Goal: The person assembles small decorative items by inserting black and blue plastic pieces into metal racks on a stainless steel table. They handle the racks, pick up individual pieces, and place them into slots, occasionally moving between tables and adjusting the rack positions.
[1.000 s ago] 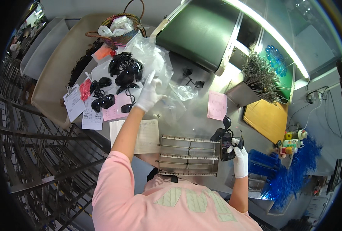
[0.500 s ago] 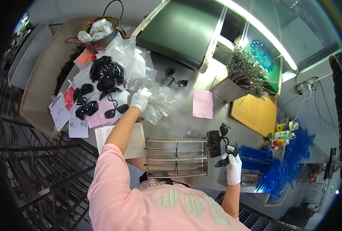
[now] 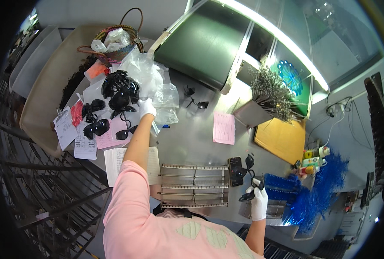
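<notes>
My left hand (image 3: 147, 108), in a white glove, is at the edge of crumpled clear plastic bags (image 3: 168, 97), beside a heap of black sunglasses (image 3: 120, 88). Its fingers are drawn together; what lies between them is too small to make out. More dark sunglasses (image 3: 97, 128) lie just left of that arm on pink and white papers. At the right, my gloved right hand (image 3: 259, 203) is closed on black sunglasses (image 3: 246, 197); dark lenses stick out above and left of the fingers, and I cannot tell how many pairs. A black phone (image 3: 235, 172) lies beside them.
A slotted metal rack (image 3: 195, 186) lies at the table's near edge, right of an open notebook (image 3: 114, 162). Farther back are loose sunglasses parts (image 3: 196, 101), a pink sheet (image 3: 224, 128), a metal box of wire hooks (image 3: 252, 113) and a yellow folder (image 3: 282, 136). Blue racks (image 3: 280, 186) stand at right.
My left hand has moved left and back toward the sunglasses heap; the clear plastic has shifted off the table's middle, baring a blue pen. My right hand still holds the sunglasses. The view has tilted slightly.
</notes>
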A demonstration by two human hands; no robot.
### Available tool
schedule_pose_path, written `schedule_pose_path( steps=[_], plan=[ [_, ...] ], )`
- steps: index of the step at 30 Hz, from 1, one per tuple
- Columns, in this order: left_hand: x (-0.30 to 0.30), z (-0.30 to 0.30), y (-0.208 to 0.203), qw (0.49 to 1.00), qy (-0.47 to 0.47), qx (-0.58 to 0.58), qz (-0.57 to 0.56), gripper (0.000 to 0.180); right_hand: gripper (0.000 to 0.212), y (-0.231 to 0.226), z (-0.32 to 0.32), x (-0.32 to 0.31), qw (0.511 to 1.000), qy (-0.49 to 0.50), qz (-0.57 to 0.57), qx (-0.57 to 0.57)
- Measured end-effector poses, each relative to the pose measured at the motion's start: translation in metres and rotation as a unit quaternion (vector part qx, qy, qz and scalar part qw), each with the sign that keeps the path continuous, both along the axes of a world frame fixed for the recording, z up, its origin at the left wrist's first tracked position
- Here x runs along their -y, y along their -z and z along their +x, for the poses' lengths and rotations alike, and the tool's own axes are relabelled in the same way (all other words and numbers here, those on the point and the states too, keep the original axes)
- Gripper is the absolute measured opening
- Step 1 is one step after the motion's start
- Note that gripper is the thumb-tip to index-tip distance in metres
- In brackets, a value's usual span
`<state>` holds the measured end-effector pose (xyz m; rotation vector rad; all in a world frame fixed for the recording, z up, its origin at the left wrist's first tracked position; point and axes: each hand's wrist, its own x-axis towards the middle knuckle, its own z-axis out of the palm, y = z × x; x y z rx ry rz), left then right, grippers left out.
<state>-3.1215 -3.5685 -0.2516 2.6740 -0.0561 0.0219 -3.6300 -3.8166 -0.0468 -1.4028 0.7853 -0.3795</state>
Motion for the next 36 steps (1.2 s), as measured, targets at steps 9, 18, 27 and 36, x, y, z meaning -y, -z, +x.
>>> schedule_pose_path(
  steps=[9,18,27,36],
  plan=[
    [-0.019,-0.064,-0.034,0.916,0.02,-0.067,-0.395,0.018,0.038,0.001,-0.006,0.006,0.997,-0.044,-0.003,0.064],
    [-0.169,-0.413,-0.111,0.819,-0.14,-0.024,-0.556,0.018,0.04,0.028,0.072,0.012,0.925,-0.323,0.049,0.193],
    [-0.212,-0.679,-0.085,0.632,-0.296,0.075,-0.712,0.022,0.031,0.063,0.133,-0.033,0.921,-0.283,-0.154,0.219],
    [-0.273,-1.079,-0.026,0.507,-0.711,0.364,-0.323,0.023,0.043,0.06,0.102,-0.157,0.67,-0.356,-0.544,0.358]
  ],
)
